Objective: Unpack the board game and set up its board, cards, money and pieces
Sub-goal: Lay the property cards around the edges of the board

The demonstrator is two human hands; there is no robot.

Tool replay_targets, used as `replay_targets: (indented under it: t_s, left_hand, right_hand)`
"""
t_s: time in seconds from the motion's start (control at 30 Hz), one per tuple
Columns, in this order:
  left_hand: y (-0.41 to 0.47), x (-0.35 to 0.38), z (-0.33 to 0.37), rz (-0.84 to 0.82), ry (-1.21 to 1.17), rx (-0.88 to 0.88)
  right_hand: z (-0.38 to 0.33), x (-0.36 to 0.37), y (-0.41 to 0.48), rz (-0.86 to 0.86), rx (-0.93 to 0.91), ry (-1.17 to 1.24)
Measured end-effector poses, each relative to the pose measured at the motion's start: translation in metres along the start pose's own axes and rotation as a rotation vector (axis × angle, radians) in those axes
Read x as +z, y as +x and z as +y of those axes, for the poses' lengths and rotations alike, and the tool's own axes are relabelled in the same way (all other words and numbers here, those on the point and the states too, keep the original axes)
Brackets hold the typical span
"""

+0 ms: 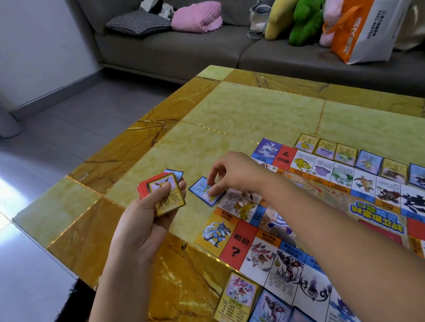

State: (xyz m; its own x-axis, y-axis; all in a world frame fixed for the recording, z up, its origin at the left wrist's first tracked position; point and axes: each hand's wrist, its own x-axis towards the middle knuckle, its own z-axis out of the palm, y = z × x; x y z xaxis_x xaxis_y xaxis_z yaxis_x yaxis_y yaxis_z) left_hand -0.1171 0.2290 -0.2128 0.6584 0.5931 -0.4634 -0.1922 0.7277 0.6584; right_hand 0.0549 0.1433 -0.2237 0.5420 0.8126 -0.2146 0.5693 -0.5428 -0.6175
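Note:
The game board (334, 216) lies unfolded on the yellow marble table (236, 106), running off the right edge of view. My left hand (148, 214) grips a stack of cards (163, 192), a yellow-bordered card on top and red-edged ones beneath. My right hand (231, 172) reaches across the board and presses its fingertips on a blue-bordered card (205, 190) lying flat on the table at the board's left edge. A row of property cards (344, 152) lines the board's far side. More cards (253, 309) lie along its near side.
A grey sofa (190, 47) stands behind the table with a pink cushion (197, 16), a checked cushion (138, 23), plush toys (306, 15) and an orange and white bag (367, 25). The table's left corner (34, 220) overhangs the tiled floor.

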Motion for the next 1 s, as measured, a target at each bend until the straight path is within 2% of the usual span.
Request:
replay_targets:
  t_s: [0.5, 0.63, 1.0]
  left_hand:
    - [0.001, -0.001, 0.000, -0.009, -0.006, -0.002]
    - [0.001, -0.001, 0.000, -0.007, -0.008, -0.007]
    - [-0.002, 0.003, -0.001, -0.053, 0.027, -0.034]
  right_hand:
    - [0.009, -0.011, 0.014, -0.160, -0.107, -0.015]
    - [0.006, -0.013, 0.018, -0.223, -0.143, -0.092]
    - [0.004, -0.015, 0.017, -0.250, -0.146, -0.108]
